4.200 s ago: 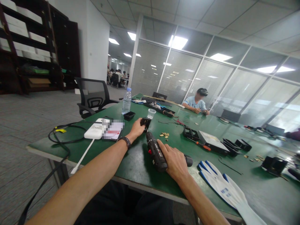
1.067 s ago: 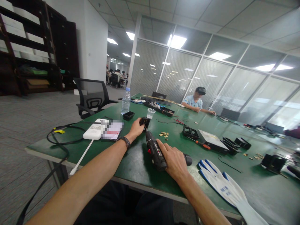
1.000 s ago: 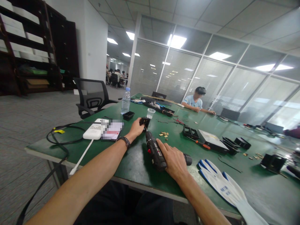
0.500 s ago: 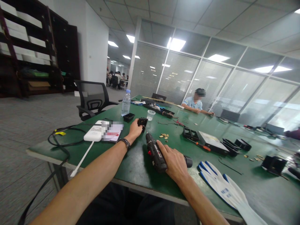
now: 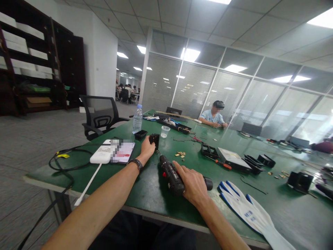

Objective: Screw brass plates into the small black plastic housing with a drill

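My left hand (image 5: 147, 148) is closed around a small black plastic housing (image 5: 155, 140), held up over the green table. In my right hand (image 5: 192, 180) is a black cordless drill (image 5: 170, 175), lying on its side with its bit pointing at the housing. The bit's tip is close to the housing's lower edge; whether it touches, I cannot tell. A small pile of brass-coloured pieces (image 5: 180, 154) lies right of the drill's chuck. Behind the housing are a clear plastic cup (image 5: 165, 131) and a black open box (image 5: 141, 134).
A water bottle (image 5: 137, 119), a white power bank (image 5: 101, 153) and a phone (image 5: 126, 152) are on the left. To the right lie a white-and-blue glove (image 5: 247, 208), a screwdriver (image 5: 223, 164), black frames (image 5: 209, 150) and a flat metal box (image 5: 232, 159). Another person (image 5: 213, 116) sits across the table (image 5: 197, 205).
The view has shifted slightly. The housing is turned a little in my left hand, and the drill remains in my right. The person across has drawn their hands closer together.
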Demonstrator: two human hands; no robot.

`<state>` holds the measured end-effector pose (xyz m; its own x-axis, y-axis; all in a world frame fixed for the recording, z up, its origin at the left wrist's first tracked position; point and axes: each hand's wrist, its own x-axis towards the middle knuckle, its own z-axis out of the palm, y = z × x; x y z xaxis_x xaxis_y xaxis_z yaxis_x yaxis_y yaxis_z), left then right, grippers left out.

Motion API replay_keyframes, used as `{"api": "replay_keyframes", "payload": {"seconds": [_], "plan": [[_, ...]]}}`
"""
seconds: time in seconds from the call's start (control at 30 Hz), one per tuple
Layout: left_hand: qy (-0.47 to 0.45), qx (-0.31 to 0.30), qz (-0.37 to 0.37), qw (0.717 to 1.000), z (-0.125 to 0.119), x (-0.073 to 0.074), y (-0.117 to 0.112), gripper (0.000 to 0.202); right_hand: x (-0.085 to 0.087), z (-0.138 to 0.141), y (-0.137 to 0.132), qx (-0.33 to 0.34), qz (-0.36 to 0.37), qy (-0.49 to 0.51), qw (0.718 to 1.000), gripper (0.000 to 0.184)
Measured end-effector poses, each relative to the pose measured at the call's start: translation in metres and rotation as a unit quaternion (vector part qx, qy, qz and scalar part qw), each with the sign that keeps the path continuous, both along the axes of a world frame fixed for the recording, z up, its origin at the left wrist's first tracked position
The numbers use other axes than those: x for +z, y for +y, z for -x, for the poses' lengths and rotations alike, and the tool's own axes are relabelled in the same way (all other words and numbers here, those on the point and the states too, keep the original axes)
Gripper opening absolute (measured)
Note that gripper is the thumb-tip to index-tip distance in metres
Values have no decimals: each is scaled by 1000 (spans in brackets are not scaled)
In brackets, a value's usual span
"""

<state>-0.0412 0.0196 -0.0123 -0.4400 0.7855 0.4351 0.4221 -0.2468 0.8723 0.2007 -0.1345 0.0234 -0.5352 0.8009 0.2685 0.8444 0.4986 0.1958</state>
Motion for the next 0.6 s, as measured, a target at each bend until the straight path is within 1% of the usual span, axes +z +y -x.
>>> {"api": "replay_keyframes", "payload": {"seconds": [0.13,0.23,0.3,0.43,0.53,0.6], "plan": [[-32,44,15,998,5,3,-3,41,-1,0,0,-6,-7,4,1000,70],[-62,45,19,997,4,4,-2,40,-2,-1,2,-4,-15,18,1000,68],[-80,17,17,997,0,4,-1,39,-3,-2,3,-10,-11,23,1000,68],[-109,-63,18,992,-10,5,-1,33,-2,-2,3,-29,0,33,999,66],[-123,-88,33,988,-13,6,-3,31,4,-4,4,-17,33,63,997,61],[-128,-93,42,987,-13,8,-4,29,10,-6,5,11,69,85,994,64]]}}
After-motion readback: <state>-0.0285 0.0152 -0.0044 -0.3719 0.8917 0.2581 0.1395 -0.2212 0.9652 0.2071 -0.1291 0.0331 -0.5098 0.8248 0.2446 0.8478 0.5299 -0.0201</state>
